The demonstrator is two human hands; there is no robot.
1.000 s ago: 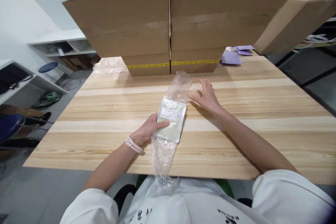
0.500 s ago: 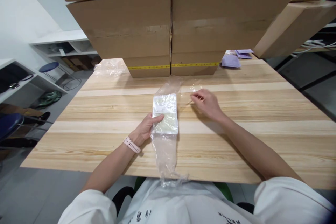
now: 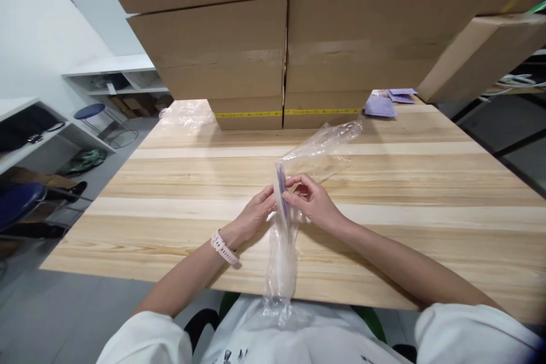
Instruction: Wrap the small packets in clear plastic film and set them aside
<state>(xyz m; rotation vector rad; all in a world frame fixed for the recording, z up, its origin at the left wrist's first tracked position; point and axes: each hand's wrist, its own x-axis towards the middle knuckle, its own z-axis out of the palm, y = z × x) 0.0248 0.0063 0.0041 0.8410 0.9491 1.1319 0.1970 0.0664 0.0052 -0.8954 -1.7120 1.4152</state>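
A long clear plastic bag [image 3: 318, 145] lies across the wooden table [image 3: 426, 182], one end raised toward the boxes, the other hanging off the near edge. Inside it a flat packet [image 3: 281, 190] stands on edge. My left hand [image 3: 256, 216], with a pale pink wristband, pinches the packet through the bag from the left. My right hand [image 3: 311, 202] pinches it from the right, fingers curled around the plastic. Both hands meet over the middle of the table.
Stacked cardboard boxes [image 3: 281, 45] with yellow tape fill the far side of the table. Purple packets [image 3: 381, 105] lie at the back right, crumpled clear plastic [image 3: 185, 114] at the back left. White shelves [image 3: 111, 74] and a blue stool [image 3: 89, 111] stand to the left.
The packet lay flat under my left hand; now it is turned on edge and held by both hands. My right hand came in from the right, and the bag's far end lifted.
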